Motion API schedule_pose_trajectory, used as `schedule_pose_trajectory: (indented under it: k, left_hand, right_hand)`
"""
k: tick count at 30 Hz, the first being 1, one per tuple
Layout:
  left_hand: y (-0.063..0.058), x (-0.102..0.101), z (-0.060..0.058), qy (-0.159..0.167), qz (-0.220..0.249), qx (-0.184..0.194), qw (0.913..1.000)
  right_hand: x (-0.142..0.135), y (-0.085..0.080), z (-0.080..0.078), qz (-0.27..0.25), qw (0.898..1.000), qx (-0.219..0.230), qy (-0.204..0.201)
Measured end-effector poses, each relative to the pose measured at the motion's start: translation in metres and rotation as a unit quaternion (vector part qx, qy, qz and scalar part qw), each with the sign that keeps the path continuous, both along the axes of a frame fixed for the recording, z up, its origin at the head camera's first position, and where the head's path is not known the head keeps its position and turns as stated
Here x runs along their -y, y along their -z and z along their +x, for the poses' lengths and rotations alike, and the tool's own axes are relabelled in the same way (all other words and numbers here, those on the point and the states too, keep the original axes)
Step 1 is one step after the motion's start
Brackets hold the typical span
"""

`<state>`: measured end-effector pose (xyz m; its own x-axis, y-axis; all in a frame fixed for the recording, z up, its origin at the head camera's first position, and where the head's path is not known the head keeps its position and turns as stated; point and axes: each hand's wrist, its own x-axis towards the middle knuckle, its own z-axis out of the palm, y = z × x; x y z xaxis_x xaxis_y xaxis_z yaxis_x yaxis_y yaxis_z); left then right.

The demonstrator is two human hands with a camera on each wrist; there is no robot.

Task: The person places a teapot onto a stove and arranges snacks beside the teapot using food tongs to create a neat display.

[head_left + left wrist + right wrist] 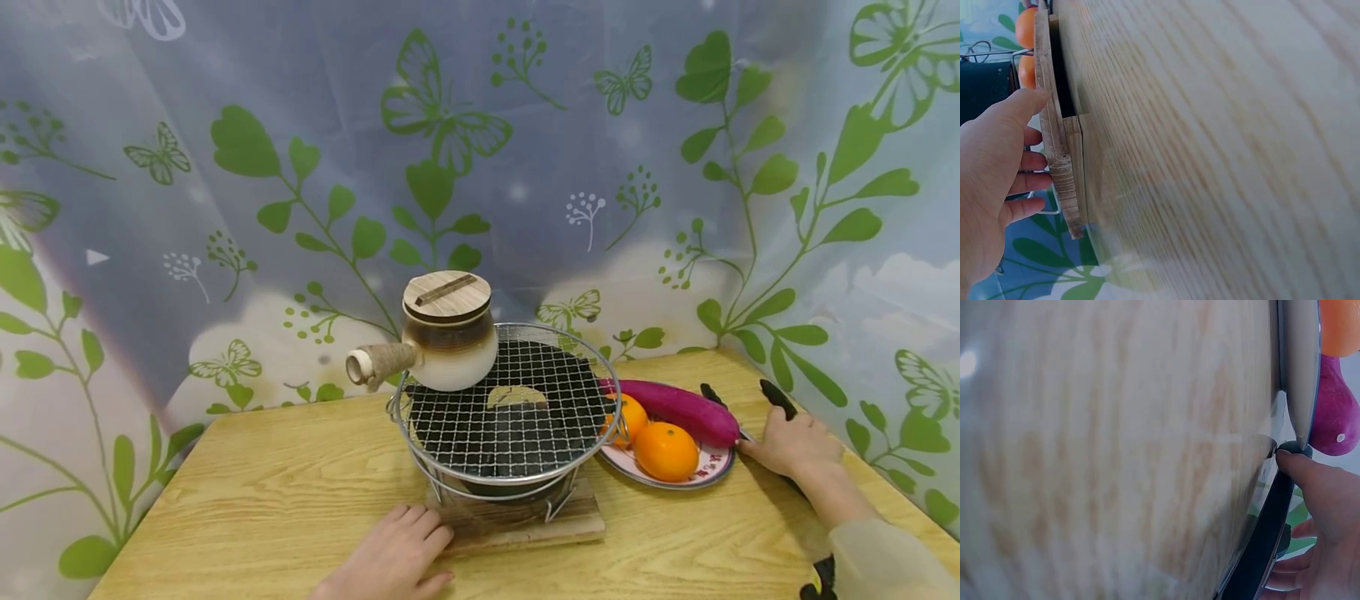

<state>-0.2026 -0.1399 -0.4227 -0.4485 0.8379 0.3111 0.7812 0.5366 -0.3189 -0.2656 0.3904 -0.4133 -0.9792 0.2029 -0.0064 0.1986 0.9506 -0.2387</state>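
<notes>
Beside the front left corner of a wooden board [525,533], my left hand [397,554] rests with loosely bent fingers. Its thumb [1034,100] lies at the board's edge in the left wrist view. On the board stands a round tabletop stove topped by a wire grill mesh [517,442]. A brown and white clay pot [453,358] with a wooden lid [447,296] sits on the mesh. My right hand [798,446] rests at a long black-handled utensil [1263,534], thumb on its end. The hand partly hides the utensil.
Right of the stove, a plate [723,467] holds two oranges [666,451] and a long purple eggplant [675,410]. Black ends [777,398] of utensils show past the plate. A patterned curtain [525,167] stands behind the wooden table [285,475].
</notes>
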Motion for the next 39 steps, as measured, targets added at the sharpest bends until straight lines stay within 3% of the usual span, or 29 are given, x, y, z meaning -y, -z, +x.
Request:
schedule_pose_trajectory:
  k: [8, 18, 29, 39]
  left_hand:
    - [0.0002, -0.0003, -0.0007, 0.006, 0.004, -0.020, 0.9998]
    - [-0.0010, -0.0006, 0.0009, -0.003, 0.002, 0.002, 1.0000]
    - [0.0012, 0.0000, -0.0009, 0.002, 0.012, -0.003, 0.9999]
    - [0.0019, 0.0000, -0.0018, 0.006, 0.016, -0.011, 0.9998]
  right_hand:
    - [-0.0023, 0.0017, -0.0037, -0.020, 0.999, 0.027, 0.008]
    - [-0.0010, 0.0012, -0.0042, -0.029, 0.999, 0.030, 0.019]
    - [-0.0024, 0.0035, -0.0036, -0.055, 0.998, 0.024, 0.024]
    - [-0.0044, 0.0036, -0.0040, -0.046, 0.997, 0.050, 0.034]
